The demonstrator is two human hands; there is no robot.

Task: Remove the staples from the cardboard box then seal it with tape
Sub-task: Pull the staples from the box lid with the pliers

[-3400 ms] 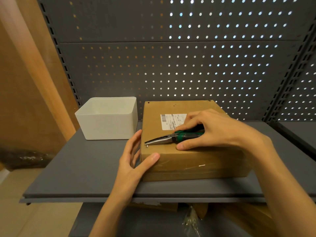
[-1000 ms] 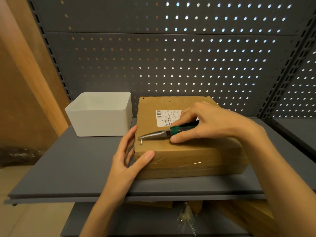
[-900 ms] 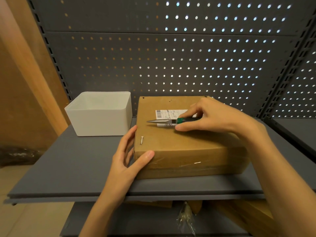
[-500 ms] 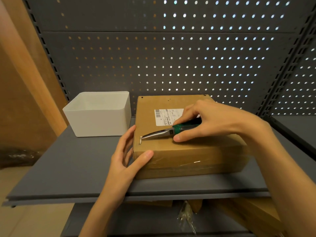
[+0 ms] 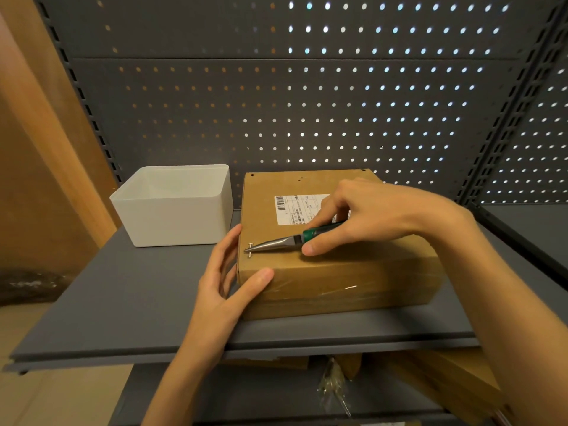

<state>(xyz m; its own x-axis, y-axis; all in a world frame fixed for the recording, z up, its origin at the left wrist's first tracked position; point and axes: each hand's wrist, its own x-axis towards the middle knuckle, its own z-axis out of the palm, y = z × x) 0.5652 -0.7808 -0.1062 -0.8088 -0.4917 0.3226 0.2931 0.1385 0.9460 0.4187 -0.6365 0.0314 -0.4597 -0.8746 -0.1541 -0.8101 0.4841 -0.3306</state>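
Observation:
A flat brown cardboard box with a white shipping label lies on the grey shelf. My right hand grips green-handled needle-nose pliers, whose tips sit at a metal staple near the box's front left corner. My left hand braces that corner, with the thumb on the front face and the fingers straight along the left side. The staple stands partly raised from the cardboard.
A white plastic bin stands to the left of the box, against the grey pegboard back wall. Below the shelf lie more cardboard and a crumpled clear bag. A wooden panel borders the left side.
About a second ago the pliers let go of the staple and swung back toward the label. They have since come back down, and their tips are on the staple again. My left hand has stayed put.

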